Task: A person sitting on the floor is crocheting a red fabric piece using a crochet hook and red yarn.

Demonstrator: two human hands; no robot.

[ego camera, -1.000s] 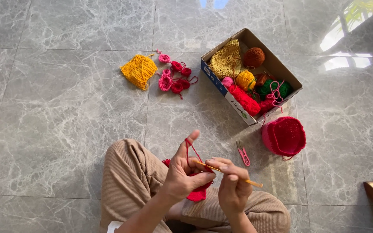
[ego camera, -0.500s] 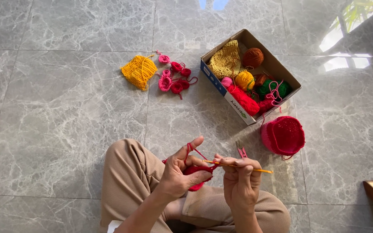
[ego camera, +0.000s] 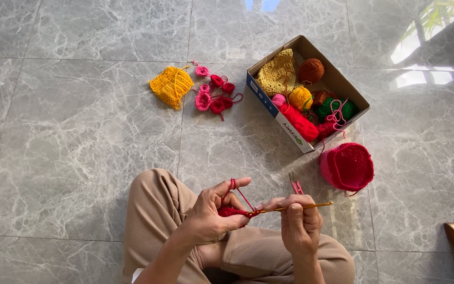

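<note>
Pinching crochet hook (ego camera: 303, 206), right hand (ego camera: 299, 223); shaft lies level, tip pointing left into red piece (ego camera: 230, 212) gripped by left hand (ego camera: 212, 216).

Bare floor lies left of the knee; scissors (ego camera: 295, 184), pink hat (ego camera: 347, 166) and box (ego camera: 282, 118) crowd the right.

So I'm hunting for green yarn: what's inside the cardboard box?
Cardboard box holds a mustard crochet piece, orange, yellow and green balls, red yarn. Anything underneath is hidden.
</note>
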